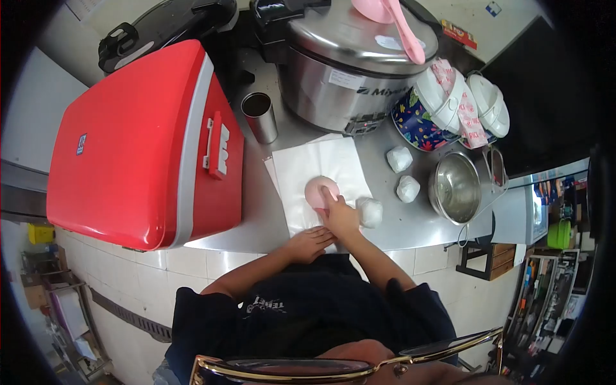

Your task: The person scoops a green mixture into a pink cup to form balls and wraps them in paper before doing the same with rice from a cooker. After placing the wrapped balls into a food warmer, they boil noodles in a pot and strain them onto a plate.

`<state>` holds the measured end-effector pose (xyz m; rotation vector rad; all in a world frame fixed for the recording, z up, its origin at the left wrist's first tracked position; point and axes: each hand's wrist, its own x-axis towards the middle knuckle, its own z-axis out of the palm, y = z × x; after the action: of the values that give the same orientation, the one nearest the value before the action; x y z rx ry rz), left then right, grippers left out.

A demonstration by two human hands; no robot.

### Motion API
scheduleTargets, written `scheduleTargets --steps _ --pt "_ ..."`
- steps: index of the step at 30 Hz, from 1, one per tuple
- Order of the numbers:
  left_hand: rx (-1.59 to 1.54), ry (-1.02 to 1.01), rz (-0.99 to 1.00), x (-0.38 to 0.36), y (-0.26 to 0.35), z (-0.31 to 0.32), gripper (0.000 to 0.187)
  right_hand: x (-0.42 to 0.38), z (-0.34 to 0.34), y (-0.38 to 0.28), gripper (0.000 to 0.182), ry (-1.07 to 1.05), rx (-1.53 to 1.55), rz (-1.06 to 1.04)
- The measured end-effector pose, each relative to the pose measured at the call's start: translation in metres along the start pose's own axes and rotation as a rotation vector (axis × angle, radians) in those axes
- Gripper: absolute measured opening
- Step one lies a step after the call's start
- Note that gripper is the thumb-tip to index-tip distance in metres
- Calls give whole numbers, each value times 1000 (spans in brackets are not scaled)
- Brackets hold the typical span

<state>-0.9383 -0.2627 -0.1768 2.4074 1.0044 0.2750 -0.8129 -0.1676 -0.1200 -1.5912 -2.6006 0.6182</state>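
A stack of white paper sheets (350, 163) lies on the steel table in front of me. A round pink bowl-like piece (316, 190) rests on the top sheet. My right hand (339, 213) grips its near right side, with fingers over the rim; whether anything is inside cannot be seen. My left hand (312, 242) lies with its fingers extended on the near edge of the paper, close to my right wrist. Beside my right hand sits a white wrapped bundle (369, 212). Two more wrapped bundles, one nearer (408, 189) and one farther (399, 159), stand to the right.
At left stands a large red cooler box (135, 147). A steel tumbler (259, 118) and a big rice cooker (346, 83) with a pink ladle (404, 32) on its lid are behind the paper. A metal bowl (455, 188) and flowered containers (423, 119) are at right.
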Motion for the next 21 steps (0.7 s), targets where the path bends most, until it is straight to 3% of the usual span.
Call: scheduleTargets --steps 2,5,9,16,17,18,20,21 --pt "-25 165 60 -2 2 3 53 11 -3 -4 60 48 52 35" --pt "-85 89 2 -4 2 2 53 6 4 -3 61 63 44 52" --pt "-105 204 45 -4 4 2 53 20 6 -3 65 113 14 71" --pt "-109 191 46 -5 5 -2 54 21 -1 -8 63 85 23 92" --pt "-103 316 88 -4 6 -2 40 19 -4 -10 65 57 15 96" --pt "-97 323 89 -1 1 -3 40 23 -5 -5 65 63 11 91" --pt "-718 228 -115 -4 -6 -3 22 22 -2 8 63 11 92 -1" --pt "-616 351 -239 -6 -8 -12 10 23 -9 13 63 14 95 0"
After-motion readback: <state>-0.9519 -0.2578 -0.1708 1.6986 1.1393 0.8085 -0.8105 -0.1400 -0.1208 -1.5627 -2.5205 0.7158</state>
